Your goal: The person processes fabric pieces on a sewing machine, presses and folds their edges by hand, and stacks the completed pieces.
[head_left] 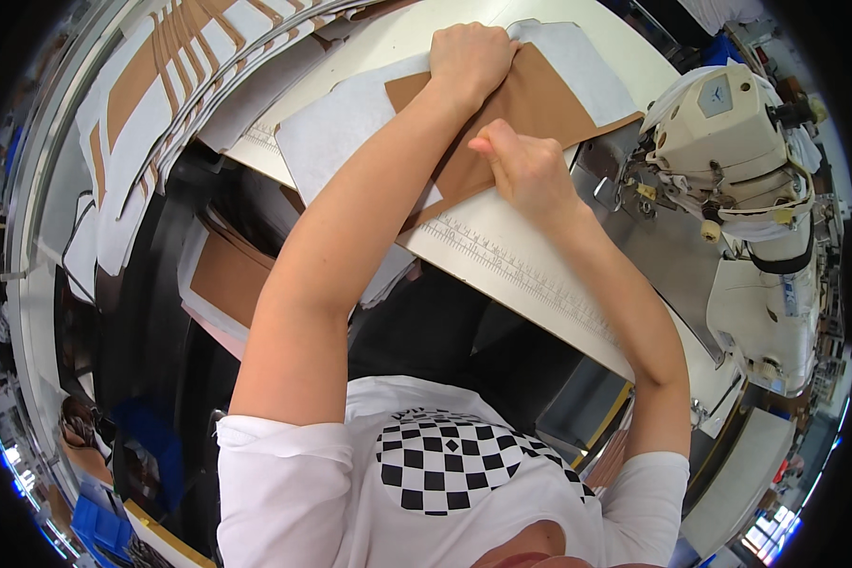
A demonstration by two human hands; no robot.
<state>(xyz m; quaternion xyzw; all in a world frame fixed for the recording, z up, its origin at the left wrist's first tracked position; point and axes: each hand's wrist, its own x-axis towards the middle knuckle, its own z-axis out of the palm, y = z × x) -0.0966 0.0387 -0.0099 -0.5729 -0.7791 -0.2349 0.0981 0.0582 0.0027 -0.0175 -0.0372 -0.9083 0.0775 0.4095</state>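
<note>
My left hand [469,62] is closed over the far part of a brown panel [559,99], its fingers gripping it. The panel lies over white backing sheets [336,123] on a white worktable with a printed ruler [511,265] along the near edge. Nearer me, my right hand [530,170] is curled above the brown panel with the thumb raised; what its fingers hold, if anything, is hidden. My left forearm crosses the sheets and hides part of them.
An industrial sewing machine [705,128] stands at the right. Stacked brown and white cut pieces [137,85] lie at the upper left, and more brown pieces [222,275] sit below the table edge. Blue bins [99,516] are at the lower left.
</note>
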